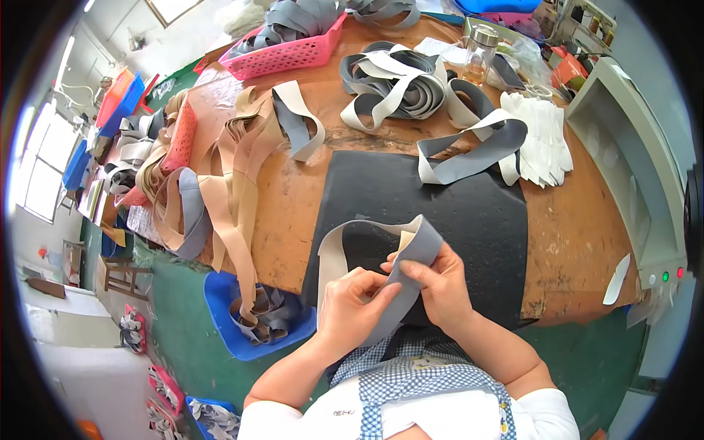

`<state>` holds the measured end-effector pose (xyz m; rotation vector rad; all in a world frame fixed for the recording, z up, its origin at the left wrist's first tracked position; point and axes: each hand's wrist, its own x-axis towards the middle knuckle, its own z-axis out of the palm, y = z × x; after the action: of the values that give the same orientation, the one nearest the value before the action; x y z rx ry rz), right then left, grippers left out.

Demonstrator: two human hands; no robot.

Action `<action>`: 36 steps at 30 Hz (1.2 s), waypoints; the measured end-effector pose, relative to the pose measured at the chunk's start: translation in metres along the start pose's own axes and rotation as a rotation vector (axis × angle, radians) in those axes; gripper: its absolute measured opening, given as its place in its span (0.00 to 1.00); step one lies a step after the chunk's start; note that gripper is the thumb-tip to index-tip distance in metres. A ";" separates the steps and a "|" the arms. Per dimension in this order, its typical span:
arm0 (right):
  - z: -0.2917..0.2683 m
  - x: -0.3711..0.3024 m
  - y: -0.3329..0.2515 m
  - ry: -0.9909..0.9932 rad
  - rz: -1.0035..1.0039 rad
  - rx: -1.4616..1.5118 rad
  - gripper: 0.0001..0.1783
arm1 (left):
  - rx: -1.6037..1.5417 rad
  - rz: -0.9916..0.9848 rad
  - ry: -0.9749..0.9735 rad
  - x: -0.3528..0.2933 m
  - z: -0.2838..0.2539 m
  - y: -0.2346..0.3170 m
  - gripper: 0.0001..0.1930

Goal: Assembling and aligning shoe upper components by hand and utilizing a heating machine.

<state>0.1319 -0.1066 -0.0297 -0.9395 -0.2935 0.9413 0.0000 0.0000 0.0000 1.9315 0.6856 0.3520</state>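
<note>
A grey strip [412, 299] with a cream underside is bent into a loop in front of me, above a black mat [433, 198]. My left hand [353, 304] pinches its lower edge between thumb and fingers. Higher up, my right hand [437, 284] grips the same strip, thumb on the grey face and fingers behind. A small pale yellow piece shows at the strip's upper part, by the right fingertips. The loop's far side curves round to the left, cream side showing. Part of the strip hangs down between my hands toward the apron.
Beyond the mat lie a coil of grey strips [396, 81], a loose grey loop [477, 150] and white pieces [539, 139]. Tan strips [238, 161] hang over the left edge above a blue basket [220, 301]. A glass jar [480, 55] and a grey machine [638, 147] stand right.
</note>
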 end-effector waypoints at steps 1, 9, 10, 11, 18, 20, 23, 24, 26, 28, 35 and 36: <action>-0.003 0.005 -0.006 0.065 -0.059 0.022 0.19 | 0.022 -0.004 -0.044 0.001 -0.001 0.002 0.06; -0.045 0.063 -0.086 0.176 -0.120 0.212 0.17 | 0.249 0.466 0.098 -0.018 -0.012 -0.001 0.12; -0.050 0.071 -0.095 0.118 -0.090 0.304 0.17 | 0.305 0.533 0.142 -0.015 -0.014 0.000 0.14; -0.050 0.074 -0.105 0.114 -0.103 0.305 0.17 | 0.374 0.647 0.174 -0.010 -0.020 0.005 0.12; -0.009 0.046 -0.105 0.104 -0.657 -1.287 0.30 | 0.867 0.746 0.231 0.024 -0.057 0.049 0.14; 0.018 0.011 -0.091 -0.305 -0.704 -1.296 0.38 | 0.813 0.810 0.042 0.034 -0.042 0.050 0.14; 0.014 0.011 -0.056 -0.224 -0.731 -1.224 0.34 | 0.674 0.870 0.086 0.038 -0.018 0.041 0.16; 0.003 0.014 -0.056 -0.183 -0.556 -1.151 0.31 | 0.607 0.804 0.244 0.036 -0.008 0.039 0.15; -0.015 0.018 -0.056 -0.153 -0.364 -0.972 0.25 | 0.354 0.542 0.440 0.024 0.013 0.022 0.10; -0.018 0.012 -0.056 -0.111 -0.309 -0.864 0.25 | -0.004 0.182 0.345 0.012 0.024 -0.010 0.03; -0.016 0.002 -0.053 -0.133 -0.128 -0.617 0.24 | -1.144 -0.158 -0.072 0.036 0.020 -0.030 0.17; -0.016 0.000 -0.052 -0.127 -0.080 -0.548 0.24 | -1.194 -0.196 -0.135 0.037 0.018 -0.030 0.18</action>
<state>0.1701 -0.1275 0.0020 -1.3570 -0.7156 0.8624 0.0298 0.0192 -0.0371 0.7381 0.3998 0.3771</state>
